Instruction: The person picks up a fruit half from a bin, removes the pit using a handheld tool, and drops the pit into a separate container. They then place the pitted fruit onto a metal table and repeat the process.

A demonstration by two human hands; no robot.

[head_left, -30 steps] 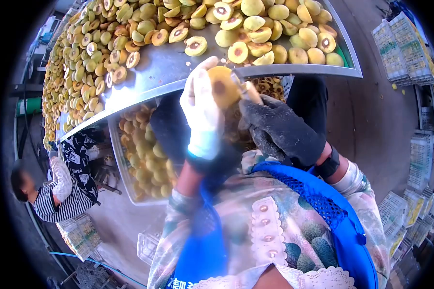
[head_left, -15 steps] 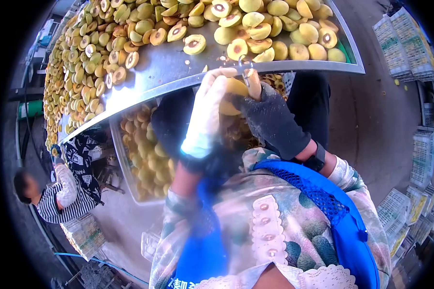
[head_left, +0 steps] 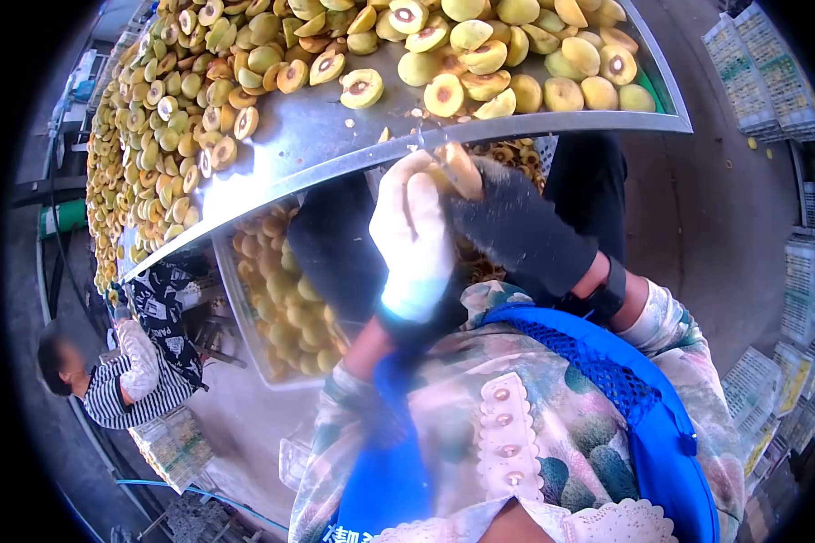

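My left hand [head_left: 414, 217], in a white glove, is closed round a yellow fruit half that looks like apricot; the fingers hide most of it. Against it, my right hand [head_left: 516, 213], in a black glove with a bare thumb, grips a small looped metal tool, now blurred and mostly hidden. Both hands meet just below the front edge of a metal table [head_left: 335, 156]. On the table lies a pile of halved yellow-green fruit [head_left: 263, 56], several with the stone showing in the cut face. One cut half [head_left: 361, 89] lies near my hands.
Beneath the table edge, a clear plastic bin [head_left: 267, 362] holds fruit halves. More cut pieces [head_left: 514, 156] lie below, beyond my right hand. Another person [head_left: 136, 376] in a striped top sits at left. Stacked crates [head_left: 756, 77] stand at right.
My left hand has turned and tilted toward the right. The metal loop, plain to see above my right thumb before, is now blurred, and less of the yellow fruit shows.
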